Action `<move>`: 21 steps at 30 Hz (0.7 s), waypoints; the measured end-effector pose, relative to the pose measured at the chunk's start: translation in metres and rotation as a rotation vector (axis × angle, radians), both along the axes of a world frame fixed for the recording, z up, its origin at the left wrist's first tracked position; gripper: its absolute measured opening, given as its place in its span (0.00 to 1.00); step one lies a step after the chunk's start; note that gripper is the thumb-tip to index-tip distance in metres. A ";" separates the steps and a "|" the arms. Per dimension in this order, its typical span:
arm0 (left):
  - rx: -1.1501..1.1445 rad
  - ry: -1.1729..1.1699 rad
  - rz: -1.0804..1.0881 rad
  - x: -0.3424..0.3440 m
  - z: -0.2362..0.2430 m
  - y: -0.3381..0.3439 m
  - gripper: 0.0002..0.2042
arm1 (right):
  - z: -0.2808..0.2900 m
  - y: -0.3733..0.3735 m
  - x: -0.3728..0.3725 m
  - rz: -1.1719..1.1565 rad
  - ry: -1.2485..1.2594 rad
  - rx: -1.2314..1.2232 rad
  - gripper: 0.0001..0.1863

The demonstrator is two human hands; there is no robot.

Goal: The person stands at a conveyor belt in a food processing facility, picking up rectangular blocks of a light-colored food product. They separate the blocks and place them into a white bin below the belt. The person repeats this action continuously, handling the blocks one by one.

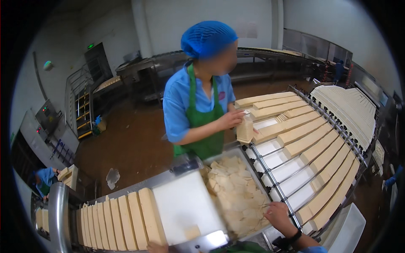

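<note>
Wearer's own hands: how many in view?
2: left hand at the near end of a pale slab, partly cut off by the lower picture edge; right hand at the scrap bin, on its right side.

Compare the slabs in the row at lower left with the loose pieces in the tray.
Shape: the slabs are long and straight-edged; the loose pieces are small, flat and irregular.
Arrangement: the slabs sit side by side; the loose pieces lie jumbled in a heap.
Nearest hand: the left hand for the slabs, the right hand for the loose pieces.
Shared: pale cream colour.
</note>
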State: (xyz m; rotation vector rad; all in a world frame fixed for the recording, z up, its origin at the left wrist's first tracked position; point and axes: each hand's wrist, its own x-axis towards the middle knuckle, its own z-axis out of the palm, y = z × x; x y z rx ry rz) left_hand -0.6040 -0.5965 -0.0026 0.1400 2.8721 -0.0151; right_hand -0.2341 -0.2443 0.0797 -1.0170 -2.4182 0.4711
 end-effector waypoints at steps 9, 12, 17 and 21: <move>0.257 -0.260 -0.099 -0.031 0.001 -0.017 0.54 | -0.092 -0.054 -0.288 0.429 -0.146 0.168 0.22; 0.280 -0.288 -0.124 -0.031 0.007 -0.020 0.56 | -0.100 -0.097 -0.376 0.417 -0.137 0.121 0.29; 0.280 -0.160 -0.224 -0.029 -0.006 -0.027 0.52 | -0.086 -0.141 -0.488 0.447 -0.185 -0.057 0.34; 0.275 -0.184 -0.263 -0.039 -0.009 -0.028 0.51 | -0.080 -0.152 -0.543 0.450 -0.299 0.029 0.33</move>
